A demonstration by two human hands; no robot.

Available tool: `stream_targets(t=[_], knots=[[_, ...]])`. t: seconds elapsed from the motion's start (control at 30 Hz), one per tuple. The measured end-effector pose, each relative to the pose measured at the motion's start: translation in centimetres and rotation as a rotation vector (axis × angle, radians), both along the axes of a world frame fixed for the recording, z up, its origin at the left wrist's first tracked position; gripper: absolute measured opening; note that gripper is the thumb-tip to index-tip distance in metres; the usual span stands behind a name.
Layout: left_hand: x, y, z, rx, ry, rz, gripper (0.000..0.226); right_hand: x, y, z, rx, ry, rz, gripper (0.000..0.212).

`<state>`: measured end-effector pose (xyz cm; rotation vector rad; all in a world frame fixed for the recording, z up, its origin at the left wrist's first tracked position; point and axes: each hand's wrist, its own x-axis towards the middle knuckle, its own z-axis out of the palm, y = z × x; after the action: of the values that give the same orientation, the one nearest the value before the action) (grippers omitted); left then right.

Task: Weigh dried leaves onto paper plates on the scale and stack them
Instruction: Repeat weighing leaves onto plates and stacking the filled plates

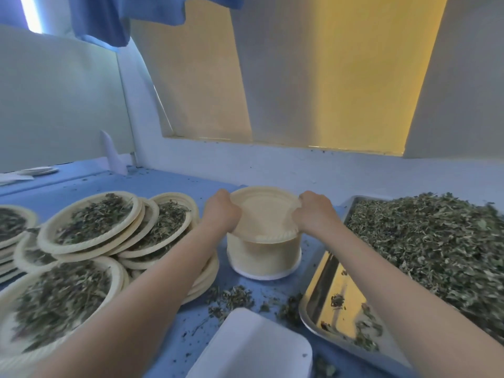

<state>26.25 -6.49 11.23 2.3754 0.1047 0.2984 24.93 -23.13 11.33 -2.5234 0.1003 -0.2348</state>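
A tall stack of empty cream paper plates stands on the blue table in the middle. Its top plate sits tilted above the stack. My left hand grips that plate's left rim and my right hand grips its right rim. A metal tray on the right holds a large heap of dried leaves. On the left lie several filled paper plates in overlapping piles. A white scale shows at the bottom centre with nothing on it.
Loose leaf crumbs lie scattered on the blue table between the plate stack and the scale. A white wall ledge runs behind the table. Blue cloth hangs at the top left. A few flat white items sit far left.
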Motion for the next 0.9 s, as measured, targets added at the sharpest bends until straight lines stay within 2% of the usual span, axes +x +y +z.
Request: stream_targets(t=[0.1,0.23,0.33,0.53,0.63,0.7,0.73,0.83,0.9], knots=[[-4.4,1.2,-0.8,-0.159,-0.016,-0.045,0.037,-4.1,-0.4,-1.1,0.043,-0.028,0.063,0.037],[-10.3,2.8,-3.8,-0.289,0.052,-0.082,0.031,-9.9,-0.7,-4.7,-0.038,-0.025,0.141,0.028],[-13.2,3.5,-6.7,-0.303,0.132,-0.066,0.041,-13.0,-0.3,-7.2,-0.03,-0.01,0.146,0.02],[-14.7,4.2,-10.4,-0.227,0.163,-0.045,0.039,-14.3,0.6,-10.5,-0.156,0.02,0.102,0.022],[-14.5,3.9,-11.4,-0.215,0.201,-0.021,0.038,-14.3,0.8,-11.5,-0.215,0.031,0.079,0.036],[-14.3,4.0,-11.8,-0.225,0.228,-0.026,0.035,-14.2,0.8,-11.7,-0.202,0.014,0.067,0.04],[-14.2,4.3,-11.9,-0.239,0.229,-0.036,0.041,-14.1,0.7,-11.8,-0.182,0.014,0.069,0.041],[-13.8,5.3,-12.2,-0.391,0.198,-0.018,0.059,-14.1,0.5,-11.9,-0.09,0.008,0.08,0.05],[-13.8,5.7,-12.3,-0.531,0.192,-0.002,0.047,-14.1,0.5,-11.9,-0.033,-0.003,0.077,0.055]])
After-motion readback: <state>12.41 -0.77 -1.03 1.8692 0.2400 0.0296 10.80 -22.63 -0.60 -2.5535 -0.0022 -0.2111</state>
